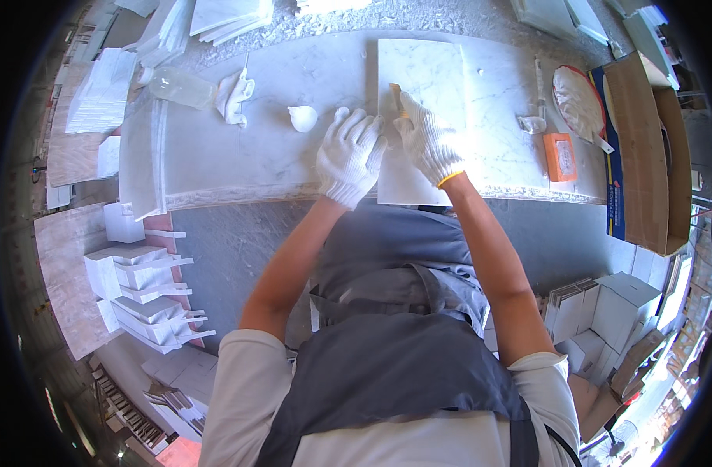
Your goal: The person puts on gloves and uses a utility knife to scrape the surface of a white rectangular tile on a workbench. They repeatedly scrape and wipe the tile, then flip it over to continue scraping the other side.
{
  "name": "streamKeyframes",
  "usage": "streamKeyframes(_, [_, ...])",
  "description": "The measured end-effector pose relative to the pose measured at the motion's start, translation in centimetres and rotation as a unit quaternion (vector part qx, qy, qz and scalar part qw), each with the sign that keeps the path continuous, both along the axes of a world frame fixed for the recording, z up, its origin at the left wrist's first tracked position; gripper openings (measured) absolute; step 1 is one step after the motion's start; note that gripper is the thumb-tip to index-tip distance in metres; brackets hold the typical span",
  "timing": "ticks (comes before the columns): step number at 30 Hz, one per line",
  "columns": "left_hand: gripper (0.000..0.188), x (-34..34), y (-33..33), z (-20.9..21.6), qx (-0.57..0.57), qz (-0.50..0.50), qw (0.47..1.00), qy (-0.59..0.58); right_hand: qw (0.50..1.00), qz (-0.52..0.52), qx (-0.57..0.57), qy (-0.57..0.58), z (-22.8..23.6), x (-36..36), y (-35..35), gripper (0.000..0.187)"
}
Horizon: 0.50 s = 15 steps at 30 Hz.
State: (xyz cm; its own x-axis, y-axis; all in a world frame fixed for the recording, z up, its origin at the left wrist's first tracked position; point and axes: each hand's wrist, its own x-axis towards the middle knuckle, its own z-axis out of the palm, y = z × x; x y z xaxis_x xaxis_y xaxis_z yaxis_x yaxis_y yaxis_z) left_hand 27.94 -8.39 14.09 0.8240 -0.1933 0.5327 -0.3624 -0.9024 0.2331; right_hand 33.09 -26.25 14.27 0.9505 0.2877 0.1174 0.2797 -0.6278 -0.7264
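A white marble tile (418, 66) with faint grey veins lies on the pale stone worktop, its near end reaching the front edge. My left hand (351, 156), in a white knit glove, rests beside the tile's left edge, fingers stretched out and fingertips close to that edge. Over the tile is my right hand (432, 144), in a similar glove with a yellow cuff. Its fingers close round a narrow yellow-brown tool (395, 92) that points away from me near the left edge. The glove hides most of the tool, so its exact kind does not show.
Left on the worktop are a round white object (302, 118), a crumpled white cloth (234, 97) and a clear plastic bottle (177, 86). To the right sit an orange block (560, 157), a round red-rimmed pad (578, 97) and a cardboard box (644, 152). Stone slabs (231, 19) lie beyond.
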Motion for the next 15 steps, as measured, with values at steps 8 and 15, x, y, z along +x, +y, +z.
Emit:
streamKeyframes(8, [0.029, -4.8, -1.5, 0.0, -0.106, 0.033, 0.990, -0.087, 0.995, -0.034, 0.059, 0.069, 0.3, -6.5, -7.1, 0.052])
streamKeyframes(15, [0.031, -9.1, -2.4, -1.6, -0.120, 0.009, 0.991, -0.053, 0.995, -0.027, -0.094, -0.037, 1.0, -10.9, -5.0, 0.049])
